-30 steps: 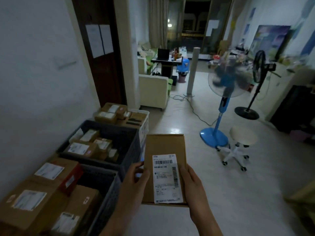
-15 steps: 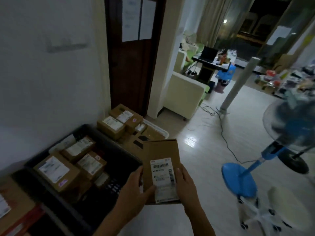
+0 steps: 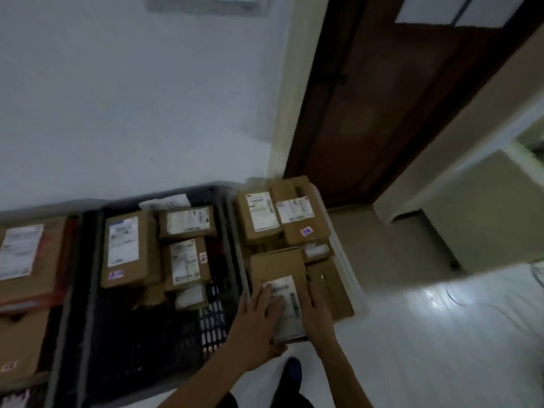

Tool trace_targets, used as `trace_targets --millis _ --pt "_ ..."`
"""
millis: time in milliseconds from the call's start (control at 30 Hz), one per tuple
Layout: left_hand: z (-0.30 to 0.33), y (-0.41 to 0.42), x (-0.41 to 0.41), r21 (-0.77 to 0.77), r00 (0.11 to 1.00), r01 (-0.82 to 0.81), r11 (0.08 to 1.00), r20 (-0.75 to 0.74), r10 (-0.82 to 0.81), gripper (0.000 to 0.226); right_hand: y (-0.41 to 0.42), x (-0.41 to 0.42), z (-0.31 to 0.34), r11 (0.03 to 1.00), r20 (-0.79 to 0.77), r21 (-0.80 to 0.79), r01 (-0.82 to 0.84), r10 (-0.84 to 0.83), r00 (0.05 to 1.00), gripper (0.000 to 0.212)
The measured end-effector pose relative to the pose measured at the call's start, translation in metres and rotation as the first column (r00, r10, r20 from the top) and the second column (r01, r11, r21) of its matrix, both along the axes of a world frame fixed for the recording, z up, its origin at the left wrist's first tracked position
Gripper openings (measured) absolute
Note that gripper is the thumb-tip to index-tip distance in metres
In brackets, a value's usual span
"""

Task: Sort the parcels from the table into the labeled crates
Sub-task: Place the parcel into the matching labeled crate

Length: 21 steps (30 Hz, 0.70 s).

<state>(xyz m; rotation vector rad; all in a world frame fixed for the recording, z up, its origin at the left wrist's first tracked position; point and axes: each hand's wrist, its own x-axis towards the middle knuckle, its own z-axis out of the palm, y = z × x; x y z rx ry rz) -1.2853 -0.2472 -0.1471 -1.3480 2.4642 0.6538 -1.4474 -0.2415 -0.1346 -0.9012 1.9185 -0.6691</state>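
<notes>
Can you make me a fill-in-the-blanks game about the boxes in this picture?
1. Both hands, the left hand and right hand, are on the same ____.
2. That parcel has a white ____ on top.
3. It is over the white crate, which is ____ of the dark crate.

Missing words: parcel; label; right

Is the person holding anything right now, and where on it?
Yes: a cardboard parcel, held over the white crate. The left hand lies on its labelled top; the right hand grips its right edge.
</notes>
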Motion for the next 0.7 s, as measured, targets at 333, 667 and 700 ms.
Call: trace_targets --millis 333,667,700 --pt "-0.05 -0.034 -0.056 0.107 0.95 -0.308 0.945 0.088 0.299 0.106 -0.087 -0.051 -0.084 0.917 0.082 0.136 -0.374 0.366 0.927 0.036" --pt "-0.077 -0.057 -0.045 0.109 0.945 -0.325 0.94 0.066 0.319 0.095 -0.111 -0.045 -0.108 0.929 0.056 0.154 -0.336 0.331 0.942 0.027" --pt "-0.078 -0.062 -0.046 0.106 0.946 -0.322 0.941 0.082 0.314 0.097 -0.112 -0.043 -0.115 0.922 -0.012 0.15 -0.357 0.362 0.932 0.029"
